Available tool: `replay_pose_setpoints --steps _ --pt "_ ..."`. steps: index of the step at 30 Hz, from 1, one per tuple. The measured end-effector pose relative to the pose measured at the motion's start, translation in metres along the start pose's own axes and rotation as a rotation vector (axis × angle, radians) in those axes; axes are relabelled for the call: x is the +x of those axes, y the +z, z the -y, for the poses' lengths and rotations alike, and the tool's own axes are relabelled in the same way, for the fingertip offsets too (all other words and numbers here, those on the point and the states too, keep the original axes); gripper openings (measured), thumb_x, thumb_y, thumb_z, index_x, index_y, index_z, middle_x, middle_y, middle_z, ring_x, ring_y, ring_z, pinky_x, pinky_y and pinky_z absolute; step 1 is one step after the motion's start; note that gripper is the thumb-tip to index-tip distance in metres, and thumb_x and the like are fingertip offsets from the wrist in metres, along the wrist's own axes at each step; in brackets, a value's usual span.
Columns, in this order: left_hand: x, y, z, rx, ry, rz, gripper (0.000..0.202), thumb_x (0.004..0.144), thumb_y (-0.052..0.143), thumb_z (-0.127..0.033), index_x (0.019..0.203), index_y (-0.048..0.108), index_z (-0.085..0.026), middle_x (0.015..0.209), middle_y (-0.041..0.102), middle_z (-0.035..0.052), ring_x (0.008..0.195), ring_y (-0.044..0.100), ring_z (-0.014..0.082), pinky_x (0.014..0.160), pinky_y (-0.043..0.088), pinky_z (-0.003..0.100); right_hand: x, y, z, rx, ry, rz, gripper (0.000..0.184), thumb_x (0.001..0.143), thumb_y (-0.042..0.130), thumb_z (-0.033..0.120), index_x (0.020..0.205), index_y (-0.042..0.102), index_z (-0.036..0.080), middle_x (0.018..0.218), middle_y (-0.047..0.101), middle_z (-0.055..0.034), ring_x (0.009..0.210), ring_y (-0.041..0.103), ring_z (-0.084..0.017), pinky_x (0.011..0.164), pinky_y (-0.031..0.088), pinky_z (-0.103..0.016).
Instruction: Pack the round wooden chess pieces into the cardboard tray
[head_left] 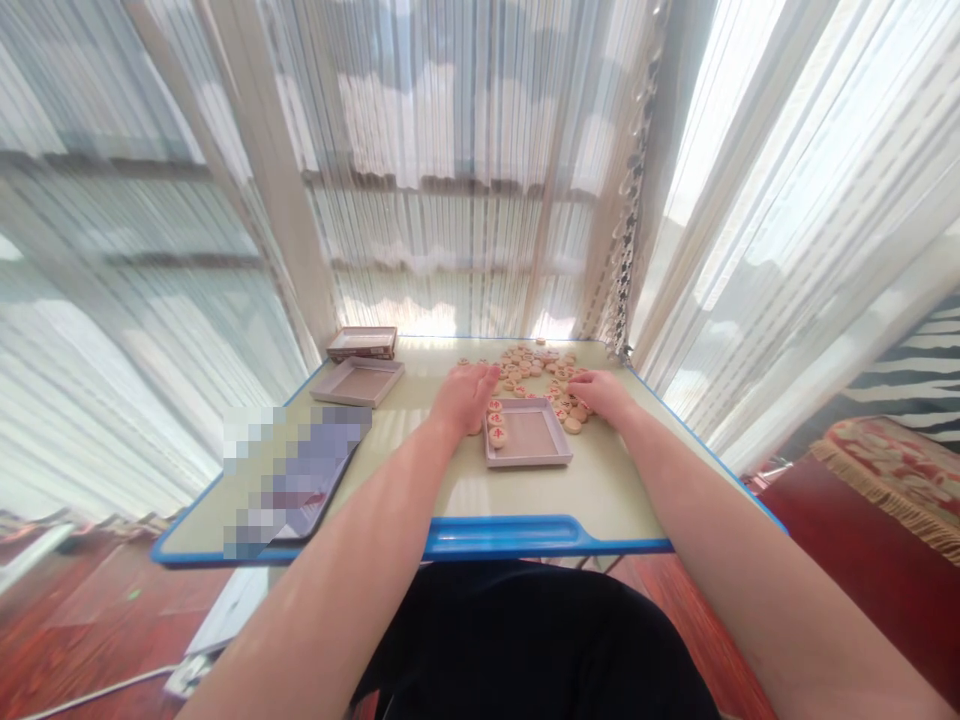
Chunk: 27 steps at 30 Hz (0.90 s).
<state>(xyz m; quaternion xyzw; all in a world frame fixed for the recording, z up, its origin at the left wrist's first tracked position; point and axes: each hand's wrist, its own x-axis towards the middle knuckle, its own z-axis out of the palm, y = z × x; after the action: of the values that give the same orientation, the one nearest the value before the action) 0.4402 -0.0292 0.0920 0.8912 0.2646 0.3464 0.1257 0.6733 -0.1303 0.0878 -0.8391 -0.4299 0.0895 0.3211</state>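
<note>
A shallow open box [529,461] lies on the table in front of me. Three round wooden Chinese chess pieces [498,437] with red characters stand in a column along its left side. My left hand [466,392] is at the box's upper left corner, fingers stretched out and partly over loose pieces. Beyond the box spreads a heap of Chinese chess pieces [534,366], some with red characters. My right hand [602,393] reaches into the heap's right side, its fingers drawn together at the pieces. Whether one is between the fingertips is hidden.
A second shallow box [360,382] lies at the back left, with another box [363,343] behind it. A dark-edged tablet-like object [330,490], partly blurred out, rests on the left. The table's blue rim [502,537] runs close to my lap. Sheer curtains [465,240] hang behind.
</note>
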Motion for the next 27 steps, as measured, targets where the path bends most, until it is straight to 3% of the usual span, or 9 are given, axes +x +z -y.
replay_pose_setpoints --steps 5,13,17,19,21,24,27 --pt "0.000 0.002 0.000 0.001 0.013 0.010 0.049 0.090 0.017 -0.046 0.065 0.049 -0.019 0.072 0.058 0.0043 0.077 0.053 0.0180 0.076 0.039 0.033 -0.002 -0.003 0.002 0.020 0.006 0.030 0.023 0.065 0.062 0.031 0.079 0.068 0.015 0.066 0.063 -0.0022 0.050 0.051 -0.010 0.046 0.039 -0.022" --pt "0.001 0.002 -0.001 0.022 0.029 0.011 0.050 0.091 0.018 -0.043 0.062 0.051 -0.019 0.069 0.059 0.0038 0.076 0.054 0.0181 0.079 0.039 0.035 -0.009 -0.002 0.012 0.058 -0.037 -0.034 0.024 0.068 0.059 0.035 0.081 0.063 0.016 0.076 0.064 -0.0038 0.058 0.053 -0.012 0.052 0.041 -0.023" --pt "0.001 0.002 0.000 0.025 0.035 0.001 0.053 0.092 0.015 -0.041 0.069 0.057 -0.020 0.073 0.061 0.0040 0.082 0.054 0.0183 0.083 0.039 0.035 -0.026 -0.006 0.033 0.186 -0.225 -0.092 0.029 0.070 0.057 0.039 0.087 0.061 0.017 0.081 0.064 -0.0042 0.068 0.056 -0.014 0.062 0.044 -0.027" --pt "0.001 0.002 0.000 0.035 0.032 -0.003 0.053 0.092 0.014 -0.041 0.072 0.059 -0.019 0.076 0.062 0.0046 0.084 0.054 0.0185 0.083 0.039 0.035 -0.037 -0.007 0.045 0.221 -0.370 -0.023 0.026 0.068 0.060 0.039 0.083 0.062 0.018 0.081 0.064 -0.0029 0.076 0.056 -0.016 0.070 0.044 -0.029" --pt "0.001 0.002 0.001 0.051 0.038 0.003 0.054 0.092 0.015 -0.042 0.073 0.060 -0.019 0.074 0.062 0.0049 0.081 0.055 0.0184 0.082 0.039 0.035 -0.047 -0.006 0.055 0.187 -0.494 0.145 0.021 0.067 0.062 0.037 0.077 0.063 0.019 0.080 0.064 -0.0016 0.079 0.057 -0.017 0.075 0.043 -0.030" --pt "0.001 0.002 0.002 0.075 0.045 0.013 0.055 0.092 0.014 -0.042 0.070 0.058 -0.019 0.071 0.060 0.0049 0.077 0.054 0.0181 0.080 0.040 0.035 -0.057 0.001 0.062 0.123 -0.510 0.309 0.016 0.066 0.063 0.035 0.076 0.065 0.022 0.079 0.065 0.0000 0.078 0.058 -0.017 0.074 0.043 -0.030" --pt "0.002 0.002 0.002 0.072 0.035 0.009 0.055 0.091 0.013 -0.043 0.070 0.058 -0.019 0.073 0.060 0.0047 0.078 0.054 0.0186 0.080 0.039 0.036 -0.060 0.006 0.063 0.034 -0.493 0.355 0.016 0.066 0.064 0.035 0.078 0.066 0.024 0.080 0.066 0.0002 0.084 0.056 -0.019 0.074 0.043 -0.030"
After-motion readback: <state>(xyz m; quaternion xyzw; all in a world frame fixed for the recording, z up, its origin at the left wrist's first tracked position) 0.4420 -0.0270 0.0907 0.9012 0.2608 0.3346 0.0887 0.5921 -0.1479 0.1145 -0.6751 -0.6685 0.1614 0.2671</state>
